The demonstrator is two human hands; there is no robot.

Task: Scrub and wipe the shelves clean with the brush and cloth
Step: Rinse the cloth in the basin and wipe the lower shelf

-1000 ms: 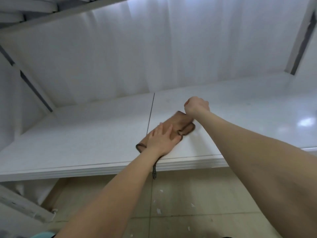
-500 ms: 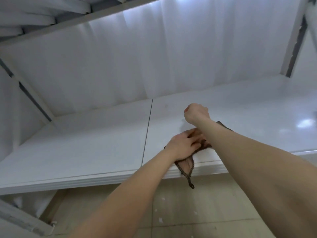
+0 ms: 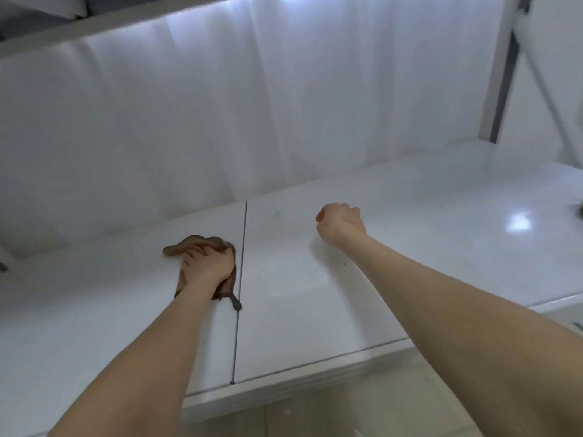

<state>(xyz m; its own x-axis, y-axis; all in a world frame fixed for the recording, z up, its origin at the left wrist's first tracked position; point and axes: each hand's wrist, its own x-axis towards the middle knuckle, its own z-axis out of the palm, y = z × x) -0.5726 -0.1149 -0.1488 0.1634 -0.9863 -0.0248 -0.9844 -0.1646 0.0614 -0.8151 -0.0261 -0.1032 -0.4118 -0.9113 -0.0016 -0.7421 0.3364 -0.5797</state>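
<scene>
**dusty_k:** so where's the cloth (image 3: 197, 242) at?

**shelfguy:** it's brown and bunched up on the white shelf (image 3: 315, 310), about halfway between the back and front edges. It's just left of the seam (image 3: 241, 279) between the two panels, with one dark corner trailing right up to that line.

**dusty_k:** and the hands?

**shelfguy:** the left hand (image 3: 206, 268) is on top of the cloth, grip clamped on it with fingers curled over the folds. The right hand (image 3: 340, 225) is well apart on the right panel, nearer the back edge, grip closed into a fist. Can't see the palm side tbh.
</scene>
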